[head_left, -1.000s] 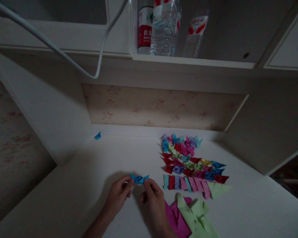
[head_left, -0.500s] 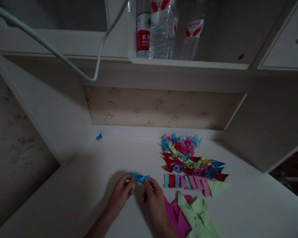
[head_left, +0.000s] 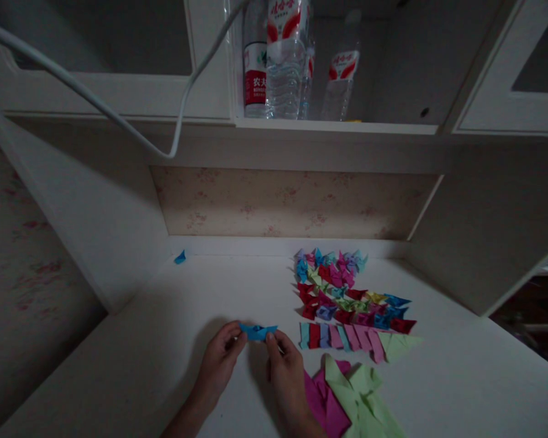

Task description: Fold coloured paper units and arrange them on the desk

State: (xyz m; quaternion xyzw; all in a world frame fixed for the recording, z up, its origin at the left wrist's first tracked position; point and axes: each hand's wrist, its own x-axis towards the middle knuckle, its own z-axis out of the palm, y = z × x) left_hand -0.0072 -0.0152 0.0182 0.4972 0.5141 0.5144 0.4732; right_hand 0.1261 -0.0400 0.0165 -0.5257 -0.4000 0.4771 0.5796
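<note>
A small folded blue paper piece (head_left: 257,331) is pinched between my two hands just above the white desk (head_left: 173,340). My left hand (head_left: 220,360) grips its left end with thumb and fingers closed. My right hand (head_left: 285,370) grips the right end the same way. Right of my hands lie rows of small folded paper pieces in several colours (head_left: 347,298), and a row of flat folded strips (head_left: 342,336) nearest my right hand.
Magenta paper (head_left: 324,398) and light green paper sheets (head_left: 363,395) lie at the front right. A lone blue folded piece (head_left: 179,258) sits at the back left corner. Water bottles (head_left: 285,58) stand on the shelf above. A white cable (head_left: 119,115) hangs overhead.
The view has tilted slightly, so everything sits a little lower in frame. My hands have stayed pinched on the blue piece, with the fingers drawn slightly closer together.
</note>
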